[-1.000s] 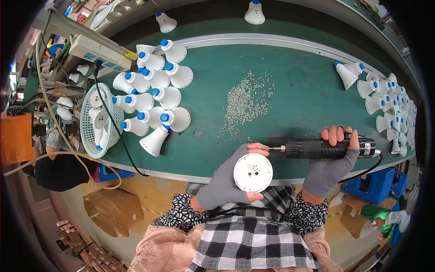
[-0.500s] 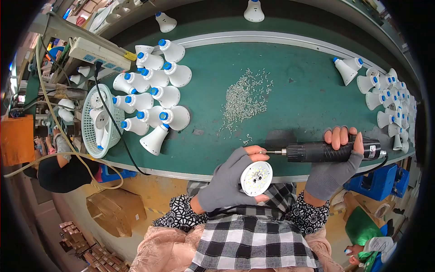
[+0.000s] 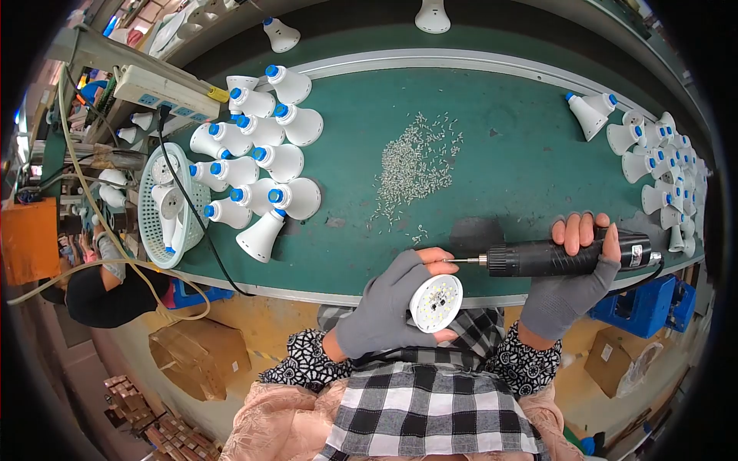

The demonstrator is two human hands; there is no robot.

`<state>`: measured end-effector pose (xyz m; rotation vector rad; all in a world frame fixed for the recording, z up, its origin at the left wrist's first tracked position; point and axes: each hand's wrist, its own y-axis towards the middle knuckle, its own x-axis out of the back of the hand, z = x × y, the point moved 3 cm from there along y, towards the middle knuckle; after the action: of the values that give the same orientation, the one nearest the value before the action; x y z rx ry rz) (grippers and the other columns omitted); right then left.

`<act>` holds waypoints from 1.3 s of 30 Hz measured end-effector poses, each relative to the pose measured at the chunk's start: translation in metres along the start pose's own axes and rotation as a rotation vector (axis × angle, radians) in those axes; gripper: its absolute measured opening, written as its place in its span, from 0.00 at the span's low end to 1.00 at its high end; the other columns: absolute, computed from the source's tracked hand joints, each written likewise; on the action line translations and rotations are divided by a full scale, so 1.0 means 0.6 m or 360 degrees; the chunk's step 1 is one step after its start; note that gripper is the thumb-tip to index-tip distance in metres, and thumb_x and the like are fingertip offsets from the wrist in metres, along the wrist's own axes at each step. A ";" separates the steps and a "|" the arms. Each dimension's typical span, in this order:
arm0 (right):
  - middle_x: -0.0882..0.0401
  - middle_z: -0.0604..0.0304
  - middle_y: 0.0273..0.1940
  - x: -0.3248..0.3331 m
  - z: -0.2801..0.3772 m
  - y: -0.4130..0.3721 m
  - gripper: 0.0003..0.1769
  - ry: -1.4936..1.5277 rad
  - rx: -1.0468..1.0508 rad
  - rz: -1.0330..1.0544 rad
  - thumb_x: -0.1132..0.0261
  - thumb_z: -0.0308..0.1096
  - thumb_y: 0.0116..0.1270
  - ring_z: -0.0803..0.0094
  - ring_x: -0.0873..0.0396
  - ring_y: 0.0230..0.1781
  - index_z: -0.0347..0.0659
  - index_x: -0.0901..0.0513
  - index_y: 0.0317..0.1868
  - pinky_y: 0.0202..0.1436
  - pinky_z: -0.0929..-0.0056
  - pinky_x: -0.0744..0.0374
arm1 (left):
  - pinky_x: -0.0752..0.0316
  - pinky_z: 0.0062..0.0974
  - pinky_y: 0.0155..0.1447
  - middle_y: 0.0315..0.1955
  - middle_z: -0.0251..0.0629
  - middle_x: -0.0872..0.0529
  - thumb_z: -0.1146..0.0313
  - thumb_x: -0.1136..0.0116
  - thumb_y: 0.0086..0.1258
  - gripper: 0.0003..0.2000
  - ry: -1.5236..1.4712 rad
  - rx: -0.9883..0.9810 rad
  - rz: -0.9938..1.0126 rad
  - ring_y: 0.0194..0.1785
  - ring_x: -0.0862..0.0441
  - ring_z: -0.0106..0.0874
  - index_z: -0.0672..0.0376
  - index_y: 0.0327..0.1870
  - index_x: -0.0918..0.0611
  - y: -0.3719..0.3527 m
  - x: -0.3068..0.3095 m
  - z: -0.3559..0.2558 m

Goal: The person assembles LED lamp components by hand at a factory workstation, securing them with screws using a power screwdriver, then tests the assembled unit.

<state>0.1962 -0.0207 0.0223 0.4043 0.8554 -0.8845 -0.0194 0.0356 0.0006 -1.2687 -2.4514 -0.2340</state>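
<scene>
My left hand [image 3: 390, 306], in a grey fingerless glove, holds a white round lamp [image 3: 436, 303] with its LED face turned up. Its thumb and forefinger pinch near the tip of the driver bit [image 3: 463, 260]; any screw there is too small to tell. My right hand [image 3: 573, 276], gloved likewise, is wrapped round a black electric screwdriver [image 3: 530, 259] that lies level and points left. Beyond the hands, a pile of small screws [image 3: 415, 165] is spread on the green table [image 3: 523, 177].
White lamp housings with blue caps [image 3: 280, 161] stand at the left, and more [image 3: 657, 161] at the right. A pale basket [image 3: 146, 207] with lamp parts is at the left edge, below a power strip [image 3: 165, 94]. A seated person [image 3: 108, 292] is at far left.
The lamp in my left hand has tilted slightly. My right hand and the screwdriver have shifted a little to the right. A person at the lower right has mostly gone out of view, uncovering a box.
</scene>
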 end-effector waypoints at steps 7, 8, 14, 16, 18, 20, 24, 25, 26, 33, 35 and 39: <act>0.34 0.64 0.29 -0.011 0.008 0.003 0.10 0.0014 -0.0028 0.0303 0.46 0.37 0.72 0.76 0.32 0.25 0.41 0.31 0.47 0.37 0.71 0.30 | 0.24 0.35 0.59 0.58 0.42 0.24 0.52 0.22 0.47 0.35 0.0195 -0.0142 0.0054 0.59 0.22 0.41 0.55 0.58 0.22 0.000 0.000 0.001; 0.34 0.64 0.29 -0.012 0.008 0.005 0.10 0.0044 -0.0035 0.0391 0.45 0.37 0.72 0.76 0.31 0.24 0.41 0.32 0.47 0.36 0.71 0.30 | 0.23 0.34 0.59 0.57 0.42 0.23 0.52 0.21 0.46 0.35 0.0236 -0.0165 0.0071 0.58 0.21 0.41 0.55 0.57 0.21 0.000 0.002 0.001; 0.28 0.62 0.27 -0.004 0.015 0.017 0.17 0.0181 -0.0208 0.0781 0.35 0.36 0.65 0.71 0.25 0.20 0.45 0.35 0.45 0.33 0.68 0.25 | 0.22 0.33 0.58 0.57 0.40 0.22 0.51 0.21 0.46 0.34 0.0225 -0.0220 0.0205 0.56 0.20 0.38 0.55 0.55 0.20 0.003 0.005 -0.001; 0.27 0.62 0.27 -0.003 0.022 0.018 0.18 0.0215 -0.0239 0.0966 0.33 0.36 0.64 0.71 0.25 0.19 0.45 0.36 0.44 0.32 0.68 0.24 | 0.25 0.34 0.60 0.58 0.39 0.24 0.53 0.24 0.48 0.33 -0.0040 -0.0085 0.0368 0.57 0.22 0.39 0.55 0.56 0.21 0.005 0.005 -0.003; 0.26 0.62 0.27 -0.002 0.025 0.016 0.19 0.0220 -0.0236 0.1042 0.32 0.36 0.63 0.70 0.24 0.18 0.46 0.36 0.43 0.31 0.68 0.24 | 0.28 0.34 0.62 0.59 0.37 0.24 0.55 0.24 0.49 0.32 -0.0243 -0.0010 0.0468 0.59 0.23 0.39 0.55 0.57 0.22 0.006 0.006 -0.002; 0.25 0.62 0.27 -0.003 0.027 0.014 0.20 0.0192 -0.0190 0.1013 0.31 0.36 0.62 0.70 0.24 0.18 0.46 0.36 0.43 0.31 0.68 0.23 | 0.28 0.32 0.63 0.59 0.37 0.25 0.56 0.24 0.48 0.33 -0.0380 -0.0006 0.0512 0.59 0.23 0.38 0.56 0.57 0.22 0.009 0.006 0.003; 0.29 0.63 0.26 0.000 0.035 0.010 0.17 0.0175 -0.0035 0.0646 0.35 0.35 0.64 0.73 0.26 0.18 0.44 0.36 0.43 0.31 0.69 0.24 | 0.30 0.30 0.64 0.59 0.37 0.24 0.58 0.22 0.45 0.35 -0.0569 0.0026 0.0441 0.62 0.24 0.32 0.57 0.58 0.23 0.010 0.001 0.010; 0.31 0.64 0.25 -0.002 0.038 0.011 0.15 0.0211 -0.0001 0.0663 0.38 0.35 0.66 0.74 0.28 0.19 0.43 0.36 0.44 0.31 0.70 0.25 | 0.30 0.29 0.65 0.58 0.37 0.23 0.58 0.21 0.44 0.36 -0.0663 0.0076 0.0425 0.62 0.25 0.31 0.58 0.58 0.23 0.008 -0.003 0.017; 0.31 0.64 0.25 -0.002 0.042 0.010 0.14 0.0210 0.0034 0.0584 0.39 0.35 0.67 0.75 0.28 0.19 0.43 0.35 0.44 0.31 0.71 0.25 | 0.31 0.28 0.65 0.57 0.38 0.22 0.58 0.20 0.43 0.37 -0.0756 0.0126 0.0410 0.63 0.25 0.30 0.59 0.58 0.23 0.005 -0.005 0.021; 0.35 0.66 0.25 -0.023 0.059 -0.029 0.11 0.0241 0.0133 0.0209 0.43 0.36 0.70 0.76 0.32 0.18 0.43 0.35 0.46 0.30 0.72 0.28 | 0.30 0.25 0.64 0.52 0.35 0.19 0.64 0.20 0.44 0.38 -0.0782 0.0471 0.0420 0.58 0.23 0.26 0.60 0.60 0.25 0.001 -0.013 0.017; 0.35 0.66 0.25 -0.032 0.058 -0.038 0.11 0.0185 0.0120 0.0228 0.43 0.37 0.70 0.76 0.31 0.18 0.44 0.35 0.45 0.30 0.72 0.27 | 0.29 0.25 0.63 0.51 0.34 0.18 0.64 0.20 0.44 0.38 -0.0777 0.0487 0.0424 0.56 0.22 0.26 0.59 0.60 0.25 0.003 -0.016 0.015; 0.32 0.64 0.26 -0.042 0.058 -0.050 0.14 0.0060 0.0143 0.0321 0.39 0.37 0.69 0.74 0.29 0.19 0.44 0.35 0.46 0.33 0.70 0.25 | 0.28 0.27 0.61 0.51 0.36 0.18 0.60 0.21 0.45 0.37 -0.0594 0.0415 0.0408 0.55 0.20 0.29 0.58 0.60 0.25 0.007 -0.015 0.009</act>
<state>0.1801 -0.0479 0.0642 0.5769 0.7958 -0.7322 -0.0122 0.0328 -0.0081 -1.5987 -2.4670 0.4128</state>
